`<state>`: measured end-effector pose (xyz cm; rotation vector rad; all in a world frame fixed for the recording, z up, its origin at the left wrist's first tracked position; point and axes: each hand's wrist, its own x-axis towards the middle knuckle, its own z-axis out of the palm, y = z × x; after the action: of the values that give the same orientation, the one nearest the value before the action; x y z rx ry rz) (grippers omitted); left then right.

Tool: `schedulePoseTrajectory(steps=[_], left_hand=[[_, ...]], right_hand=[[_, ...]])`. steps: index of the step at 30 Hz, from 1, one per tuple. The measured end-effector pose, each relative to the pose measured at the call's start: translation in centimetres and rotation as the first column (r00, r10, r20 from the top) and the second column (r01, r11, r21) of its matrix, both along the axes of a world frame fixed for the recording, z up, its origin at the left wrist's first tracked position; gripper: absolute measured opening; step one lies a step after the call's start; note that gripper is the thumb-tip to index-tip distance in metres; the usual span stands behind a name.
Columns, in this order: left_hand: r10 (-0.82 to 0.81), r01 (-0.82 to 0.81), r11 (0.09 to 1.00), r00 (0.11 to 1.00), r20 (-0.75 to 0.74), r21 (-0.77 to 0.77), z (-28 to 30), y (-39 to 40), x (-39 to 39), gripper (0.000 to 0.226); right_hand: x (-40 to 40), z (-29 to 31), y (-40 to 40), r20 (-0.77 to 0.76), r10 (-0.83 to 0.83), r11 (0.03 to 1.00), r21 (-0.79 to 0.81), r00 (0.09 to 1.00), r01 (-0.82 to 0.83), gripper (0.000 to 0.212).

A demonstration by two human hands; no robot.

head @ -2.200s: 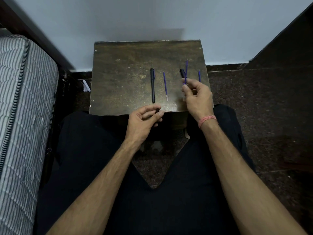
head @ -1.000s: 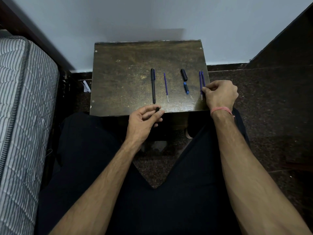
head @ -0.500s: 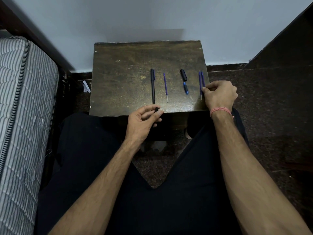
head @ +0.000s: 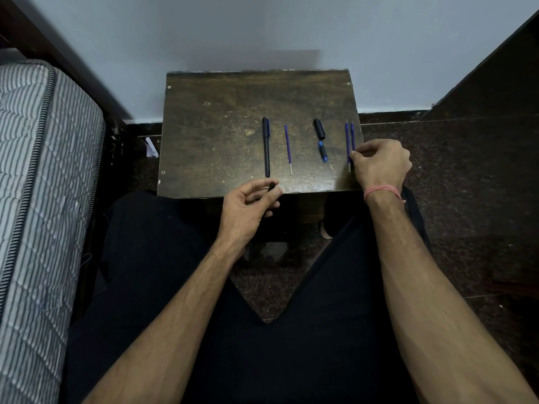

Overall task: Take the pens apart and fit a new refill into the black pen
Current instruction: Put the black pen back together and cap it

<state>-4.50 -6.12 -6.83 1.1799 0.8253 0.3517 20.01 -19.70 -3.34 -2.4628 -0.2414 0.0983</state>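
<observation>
Wooden table [head: 221, 118]: black pen [head: 266, 147], loose refill [head: 288, 148].
Left hand [head: 248, 207]: curled around black barrel [head: 271, 188].
Right hand [head: 379, 164]: pinching two refills [head: 349, 141].

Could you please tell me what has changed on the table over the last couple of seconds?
The right hand carried its refill from mid-table to the right edge and laid it beside the refill already there; its fingertips still touch the pair. The left hand still holds the black barrel; the capped black pen, middle refill and cap stayed.

left hand [head: 248, 207]: grips black barrel [head: 271, 188] | right hand [head: 379, 164]: pinches refills [head: 347, 141]
</observation>
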Motion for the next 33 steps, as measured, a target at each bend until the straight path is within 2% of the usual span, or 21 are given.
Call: schedulePoseTrajectory(steps=[14, 16, 18, 21, 24, 33], left_hand=[[0.061, -0.060, 0.996, 0.998, -0.011, 0.067, 0.1, -0.1, 0.0, 0.023], [0.071, -0.071, 0.994, 0.997, -0.008, 0.082, 0.0, -0.1, 0.0, 0.025], [0.067, -0.067, 0.994, 0.998, -0.003, 0.082, 0.0, -0.2, 0.0, 0.027], [0.072, -0.070, 0.993, 0.997, -0.011, 0.093, 0.1, -0.3, 0.2, 0.027], [0.084, -0.084, 0.994, 0.996, 0.006, 0.072, 0.2, -0.2, 0.2, 0.028], [0.126, -0.125, 0.991, 0.992, -0.008, 0.045, -0.2, 0.4, 0.1, 0.033]], right_hand=[[-1.3, 1.1, 0.2, 0.058, 0.034, 0.999, -0.036, 0.998, -0.032, 0.016], [-2.3, 1.4, 0.7, 0.131, 0.127, 0.991, -0.068, 0.983, -0.119, 0.019], [-3.7, 1.5, 1.5, 0.186, 0.307, 0.951, -0.108, 0.933, -0.291, 0.022], [-6.4, 1.0, 3.3, 0.199, 0.597, 0.802, -0.179, 0.777, -0.570, 0.026], [-8.5, 0.5, 4.5, 0.189, 0.712, 0.702, -0.192, 0.676, -0.686, 0.028], [-8.7, 0.9, 4.9, 0.185, 0.620, 0.776, -0.283, 0.762, -0.563, 0.025]])
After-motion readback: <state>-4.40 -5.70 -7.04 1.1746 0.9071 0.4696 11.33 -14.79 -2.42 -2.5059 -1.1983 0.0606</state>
